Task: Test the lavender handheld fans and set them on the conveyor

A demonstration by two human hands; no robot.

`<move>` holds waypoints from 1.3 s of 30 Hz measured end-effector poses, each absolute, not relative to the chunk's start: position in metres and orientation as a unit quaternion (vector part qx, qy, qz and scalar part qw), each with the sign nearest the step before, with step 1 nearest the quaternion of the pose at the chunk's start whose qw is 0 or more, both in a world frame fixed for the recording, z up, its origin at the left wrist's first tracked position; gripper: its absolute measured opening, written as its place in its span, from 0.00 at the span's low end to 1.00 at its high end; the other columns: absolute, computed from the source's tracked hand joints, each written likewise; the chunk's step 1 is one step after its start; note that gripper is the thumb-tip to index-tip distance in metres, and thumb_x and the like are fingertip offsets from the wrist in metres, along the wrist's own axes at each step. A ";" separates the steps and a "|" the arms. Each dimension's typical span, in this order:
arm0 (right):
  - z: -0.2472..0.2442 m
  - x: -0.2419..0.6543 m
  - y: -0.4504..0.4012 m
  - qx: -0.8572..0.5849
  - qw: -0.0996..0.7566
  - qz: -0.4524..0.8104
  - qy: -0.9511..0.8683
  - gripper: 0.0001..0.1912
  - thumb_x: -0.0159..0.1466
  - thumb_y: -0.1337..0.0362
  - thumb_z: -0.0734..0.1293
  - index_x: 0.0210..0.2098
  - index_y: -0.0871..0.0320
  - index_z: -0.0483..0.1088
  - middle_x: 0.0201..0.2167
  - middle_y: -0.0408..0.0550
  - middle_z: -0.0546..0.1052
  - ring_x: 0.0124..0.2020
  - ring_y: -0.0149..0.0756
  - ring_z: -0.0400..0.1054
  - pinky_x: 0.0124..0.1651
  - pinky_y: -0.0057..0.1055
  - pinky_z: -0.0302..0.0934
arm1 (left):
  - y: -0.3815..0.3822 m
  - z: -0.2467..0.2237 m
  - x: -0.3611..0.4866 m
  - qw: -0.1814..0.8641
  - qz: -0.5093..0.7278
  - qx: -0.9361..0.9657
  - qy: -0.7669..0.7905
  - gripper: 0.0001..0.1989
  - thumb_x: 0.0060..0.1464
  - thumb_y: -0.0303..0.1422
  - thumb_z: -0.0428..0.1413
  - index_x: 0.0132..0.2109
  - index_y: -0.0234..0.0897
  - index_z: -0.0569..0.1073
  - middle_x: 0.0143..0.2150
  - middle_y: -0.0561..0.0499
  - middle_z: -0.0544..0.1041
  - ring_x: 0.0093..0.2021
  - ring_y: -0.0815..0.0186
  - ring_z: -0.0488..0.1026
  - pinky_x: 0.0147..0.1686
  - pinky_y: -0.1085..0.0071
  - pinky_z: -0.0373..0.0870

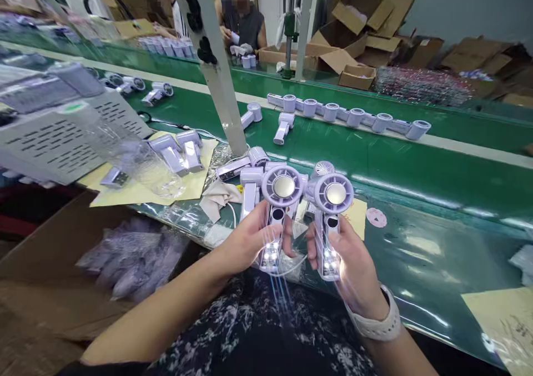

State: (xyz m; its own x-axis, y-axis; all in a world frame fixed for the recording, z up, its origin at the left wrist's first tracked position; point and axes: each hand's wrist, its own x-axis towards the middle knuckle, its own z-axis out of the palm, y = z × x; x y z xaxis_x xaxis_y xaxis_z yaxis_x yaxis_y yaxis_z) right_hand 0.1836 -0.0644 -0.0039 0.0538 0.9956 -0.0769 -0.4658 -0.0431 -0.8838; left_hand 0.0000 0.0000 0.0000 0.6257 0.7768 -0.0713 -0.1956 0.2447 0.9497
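My left hand (258,234) is closed around the handle of a lilac handheld fan (283,186), held upright with its round head at the top. A second lilac fan (333,193) stands upright beside it, gripped by my right hand (352,254), which has a white watch on the wrist. Both handles show bright white lights low on the front and a dark oval above them. My thumbs lie on the fronts of the handles. Right behind the held fans, several more lilac fans (250,190) lie on the table edge, partly hidden.
A green conveyor (416,170) carries a row of fans (356,117). More fans (191,151) lie on yellow paper (195,190) beside a slotted metal box (75,137). A white post (222,87) rises ahead. Bagged parts (129,259) fill a carton lower left. A person (244,23) sits opposite.
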 end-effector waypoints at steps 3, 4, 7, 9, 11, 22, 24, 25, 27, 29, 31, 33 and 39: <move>-0.007 0.185 -0.067 -0.356 0.604 0.643 -0.308 0.17 0.67 0.48 0.70 0.42 0.55 0.73 0.33 0.45 0.78 0.22 0.29 0.70 0.22 0.26 0.66 | -0.004 0.001 0.001 0.735 0.344 0.496 0.309 0.31 0.53 0.49 0.67 0.53 0.39 0.61 0.34 0.51 0.79 0.28 0.62 0.78 0.30 0.68 0.74; -0.007 0.185 -0.068 -0.345 0.603 0.654 -0.298 0.18 0.68 0.46 0.69 0.42 0.56 0.75 0.34 0.47 0.79 0.23 0.31 0.71 0.24 0.27 0.68 | -0.005 0.001 0.002 0.734 0.350 0.490 0.316 0.32 0.53 0.50 0.67 0.54 0.40 0.60 0.35 0.51 0.79 0.28 0.62 0.78 0.29 0.68 0.73; -0.004 0.184 -0.071 -0.319 0.599 0.685 -0.265 0.23 0.70 0.43 0.66 0.42 0.57 0.80 0.39 0.53 0.83 0.33 0.38 0.78 0.38 0.33 0.76 | -0.009 0.003 0.002 0.729 0.369 0.476 0.326 0.28 0.60 0.56 0.58 0.54 0.41 0.61 0.36 0.52 0.79 0.26 0.63 0.77 0.26 0.68 0.74; 0.004 0.182 -0.075 -0.289 0.599 0.701 -0.258 0.20 0.71 0.46 0.66 0.45 0.54 0.82 0.44 0.52 0.84 0.40 0.42 0.80 0.45 0.37 0.78 | -0.013 0.009 -0.001 0.724 0.385 0.475 0.320 0.23 0.63 0.54 0.54 0.52 0.42 0.63 0.36 0.52 0.79 0.28 0.63 0.78 0.27 0.69 0.75; 0.015 0.181 -0.080 -0.250 0.589 0.721 -0.266 0.18 0.71 0.48 0.66 0.49 0.49 0.82 0.48 0.50 0.84 0.40 0.43 0.81 0.45 0.40 0.78 | -0.019 0.020 -0.005 0.741 0.381 0.473 0.285 0.20 0.63 0.51 0.55 0.52 0.43 0.63 0.38 0.52 0.80 0.31 0.61 0.80 0.29 0.68 0.77; 0.027 0.179 -0.080 -0.312 0.631 0.673 -0.229 0.19 0.70 0.52 0.65 0.41 0.57 0.84 0.39 0.53 0.85 0.38 0.44 0.82 0.42 0.36 0.80 | -0.020 0.032 -0.001 0.832 0.341 0.383 0.215 0.22 0.56 0.40 0.68 0.53 0.37 0.73 0.43 0.46 0.81 0.41 0.58 0.82 0.44 0.63 0.79; 0.026 0.176 -0.077 -0.351 0.635 0.661 -0.193 0.20 0.69 0.51 0.64 0.37 0.57 0.83 0.33 0.52 0.83 0.33 0.40 0.78 0.36 0.33 0.78 | -0.016 0.026 0.001 0.861 0.308 0.346 0.210 0.25 0.53 0.42 0.70 0.52 0.35 0.75 0.40 0.47 0.80 0.38 0.60 0.82 0.43 0.64 0.79; 0.026 0.174 -0.077 -0.370 0.636 0.653 -0.178 0.20 0.69 0.52 0.63 0.34 0.57 0.82 0.31 0.50 0.80 0.30 0.37 0.76 0.34 0.31 0.76 | -0.015 0.024 0.002 0.870 0.299 0.332 0.210 0.25 0.52 0.42 0.70 0.52 0.35 0.75 0.40 0.48 0.79 0.37 0.61 0.81 0.42 0.65 0.78; 0.026 0.172 -0.076 -0.387 0.631 0.650 -0.170 0.20 0.69 0.52 0.62 0.31 0.58 0.78 0.26 0.48 0.76 0.26 0.33 0.70 0.30 0.28 0.71 | -0.014 0.022 0.003 0.872 0.298 0.325 0.210 0.23 0.51 0.41 0.71 0.50 0.34 0.76 0.40 0.48 0.78 0.37 0.64 0.79 0.41 0.67 0.77; 0.027 0.173 -0.077 -0.374 0.615 0.669 -0.187 0.22 0.68 0.49 0.63 0.27 0.59 0.74 0.24 0.46 0.73 0.22 0.31 0.66 0.26 0.26 0.66 | -0.013 0.022 0.005 0.864 0.292 0.355 0.204 0.20 0.51 0.41 0.70 0.45 0.32 0.77 0.38 0.47 0.78 0.36 0.66 0.76 0.39 0.71 0.74; 0.027 0.176 -0.077 -0.348 0.604 0.687 -0.206 0.25 0.67 0.45 0.63 0.26 0.60 0.73 0.23 0.46 0.71 0.20 0.29 0.63 0.23 0.25 0.63 | -0.013 0.023 0.006 0.849 0.284 0.393 0.208 0.18 0.52 0.42 0.69 0.40 0.31 0.78 0.34 0.48 0.77 0.35 0.67 0.74 0.37 0.73 0.71; 0.026 0.180 -0.078 -0.322 0.612 0.690 -0.214 0.24 0.66 0.45 0.65 0.29 0.59 0.75 0.25 0.46 0.72 0.22 0.30 0.65 0.22 0.24 0.63 | -0.012 0.023 0.006 0.843 0.296 0.396 0.211 0.18 0.54 0.44 0.67 0.38 0.31 0.78 0.32 0.48 0.77 0.34 0.66 0.74 0.36 0.72 0.71; 0.018 0.186 -0.080 -0.297 0.652 0.657 -0.235 0.14 0.65 0.51 0.70 0.37 0.56 0.79 0.29 0.48 0.76 0.30 0.36 0.72 0.26 0.27 0.70 | -0.009 0.021 0.001 0.851 0.333 0.349 0.208 0.18 0.55 0.40 0.62 0.48 0.33 0.78 0.43 0.44 0.82 0.42 0.56 0.79 0.45 0.62 0.76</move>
State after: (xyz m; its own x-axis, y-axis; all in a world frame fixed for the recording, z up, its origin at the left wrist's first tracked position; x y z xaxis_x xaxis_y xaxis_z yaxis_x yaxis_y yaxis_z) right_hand 0.1865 -0.0804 0.0183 0.0261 0.9960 -0.0851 -0.7169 -0.0407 -0.6960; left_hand 0.0013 -0.0086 0.0211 0.6910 0.7124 -0.1225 -0.4218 0.5349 0.7321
